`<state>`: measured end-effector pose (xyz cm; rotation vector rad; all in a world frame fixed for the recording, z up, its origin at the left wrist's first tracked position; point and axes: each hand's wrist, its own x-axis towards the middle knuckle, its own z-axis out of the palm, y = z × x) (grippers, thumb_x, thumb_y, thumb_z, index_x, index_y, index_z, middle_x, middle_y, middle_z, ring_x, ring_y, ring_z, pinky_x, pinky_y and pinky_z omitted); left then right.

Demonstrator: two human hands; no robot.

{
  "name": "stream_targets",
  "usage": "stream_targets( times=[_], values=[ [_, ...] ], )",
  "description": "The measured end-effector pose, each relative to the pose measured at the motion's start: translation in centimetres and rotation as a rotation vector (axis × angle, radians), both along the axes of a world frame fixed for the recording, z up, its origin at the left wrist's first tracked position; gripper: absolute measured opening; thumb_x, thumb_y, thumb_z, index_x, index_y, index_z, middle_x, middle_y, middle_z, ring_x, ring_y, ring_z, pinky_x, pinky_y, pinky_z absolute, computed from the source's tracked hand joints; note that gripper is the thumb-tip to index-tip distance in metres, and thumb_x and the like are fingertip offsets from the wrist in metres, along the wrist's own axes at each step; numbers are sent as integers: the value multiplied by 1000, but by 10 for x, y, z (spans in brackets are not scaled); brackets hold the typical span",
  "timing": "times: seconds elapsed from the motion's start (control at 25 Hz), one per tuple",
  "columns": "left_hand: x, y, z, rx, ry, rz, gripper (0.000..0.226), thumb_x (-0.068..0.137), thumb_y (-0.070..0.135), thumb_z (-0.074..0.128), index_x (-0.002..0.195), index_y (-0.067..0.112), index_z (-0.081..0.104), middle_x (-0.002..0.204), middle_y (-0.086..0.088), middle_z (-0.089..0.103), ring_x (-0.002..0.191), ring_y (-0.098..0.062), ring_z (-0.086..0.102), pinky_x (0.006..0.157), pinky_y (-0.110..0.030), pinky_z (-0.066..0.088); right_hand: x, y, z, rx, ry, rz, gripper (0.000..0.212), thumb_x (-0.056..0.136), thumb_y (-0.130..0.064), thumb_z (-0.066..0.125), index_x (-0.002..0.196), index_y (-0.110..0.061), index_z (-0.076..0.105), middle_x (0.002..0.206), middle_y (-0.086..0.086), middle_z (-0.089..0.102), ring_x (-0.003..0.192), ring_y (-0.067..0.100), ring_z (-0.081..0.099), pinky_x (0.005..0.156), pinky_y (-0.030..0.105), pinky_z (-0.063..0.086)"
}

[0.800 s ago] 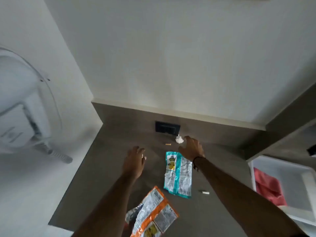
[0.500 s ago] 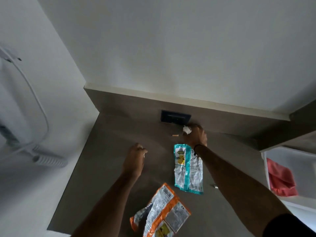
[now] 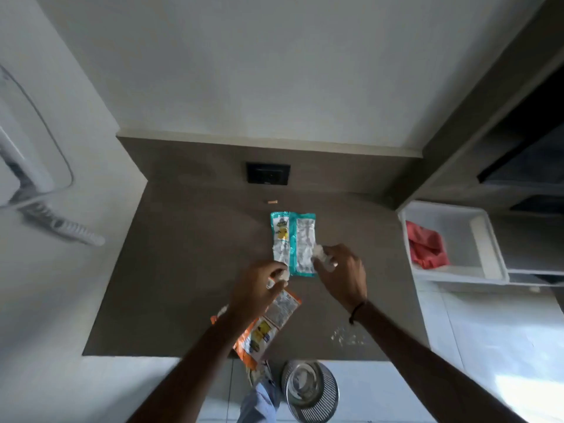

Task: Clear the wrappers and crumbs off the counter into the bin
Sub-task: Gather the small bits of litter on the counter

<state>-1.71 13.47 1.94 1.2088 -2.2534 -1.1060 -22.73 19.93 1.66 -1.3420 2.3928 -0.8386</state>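
Observation:
My right hand (image 3: 343, 274) is closed around a crumpled white paper ball (image 3: 319, 254), at the lower right edge of the teal wrapper (image 3: 293, 236) lying flat on the brown counter (image 3: 183, 270). My left hand (image 3: 259, 288) is curled at the teal wrapper's lower left corner, with a small white scrap (image 3: 270, 283) showing between its fingers. An orange wrapper (image 3: 271, 323) lies under my left wrist and hangs over the counter's front edge. White crumbs (image 3: 348, 337) are scattered near the front right. A small orange crumb (image 3: 271, 202) lies near the back. A metal mesh bin (image 3: 309, 390) stands on the floor below.
A black wall socket (image 3: 268, 174) sits in the backsplash. A white tub (image 3: 485, 239) with a red cloth (image 3: 425, 245) is to the right of the counter. A white appliance with a ribbed hose (image 3: 61, 227) is on the left wall.
My right hand took the white paper ball from the back of the counter and pulled it toward me. My left hand closed and moved right to the teal wrapper. The view tilted down, showing the bin.

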Motion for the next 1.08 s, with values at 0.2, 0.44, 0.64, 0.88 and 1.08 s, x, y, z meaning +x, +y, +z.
stream_targets(
  times=[0.2,0.44,0.64,0.88,1.08],
  values=[
    [-11,143,-16,30,-31,-104,30,83,20,78,113,17,76,107,-1,76,99,-14,70,91,-28,57,14,158,-15,-33,85,108,26,75,-33,76,100,-26,74,91,-8,72,80,14,66,66,27,53],
    [-4,244,-73,149,-291,-115,35,85,26,74,119,24,71,117,2,74,107,-14,68,93,-30,58,15,290,-75,226,84,107,26,77,-45,71,98,-30,74,91,-12,73,81,13,67,69,26,49],
    [-8,264,-106,273,-295,-38,50,86,26,78,133,13,66,129,-5,74,117,-20,70,101,-29,54,13,299,-105,536,31,193,60,79,-51,62,134,-27,57,119,-5,71,114,22,62,93,36,49],
    [12,248,-85,132,-131,153,34,98,32,62,112,5,75,107,-11,81,92,-22,78,85,-35,63,0,275,-86,360,55,152,36,81,-46,61,113,-30,66,96,-12,75,87,14,70,70,26,49],
    [29,183,-42,-149,-40,316,17,93,4,63,106,7,74,100,-10,76,88,-26,69,81,-43,60,17,199,-40,189,-112,205,29,81,-32,52,98,-22,75,89,-6,77,77,16,72,65,27,55]
  ],
)
